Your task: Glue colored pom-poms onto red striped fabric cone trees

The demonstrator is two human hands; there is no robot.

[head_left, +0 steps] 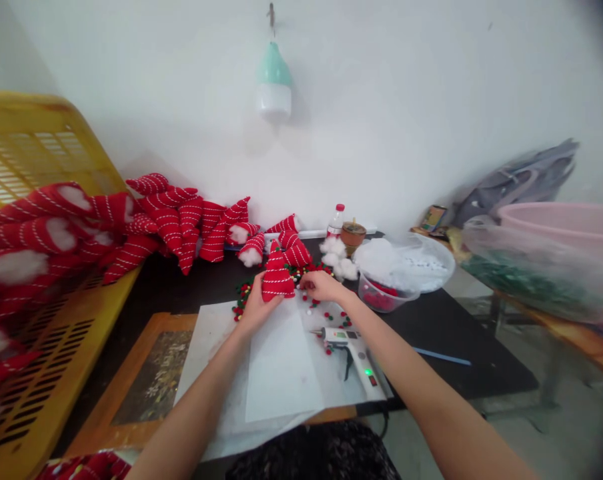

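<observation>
My left hand [261, 299] is closed around a red stuffed fabric cone [277, 277] with white dashed stripes, held upright above the white paper [281, 373]. To its right, my right hand [321, 285] has its fingers drawn together at the small red, green and white pom-poms [329, 316]; what lies between the fingertips is too small to make out. A white hot glue gun [351, 353] with a green light lies on the paper under my right forearm. More striped cones [296, 248] lie just behind the held one.
At left, a yellow basket [94, 333] holds many striped cones [31, 233] with white stuffing showing. Plastic tubs [381, 293], cotton tufts [334, 250] and a red-capped bottle [336, 220] stand at the back right. A blue stick [441, 357] lies on the black table [481, 373].
</observation>
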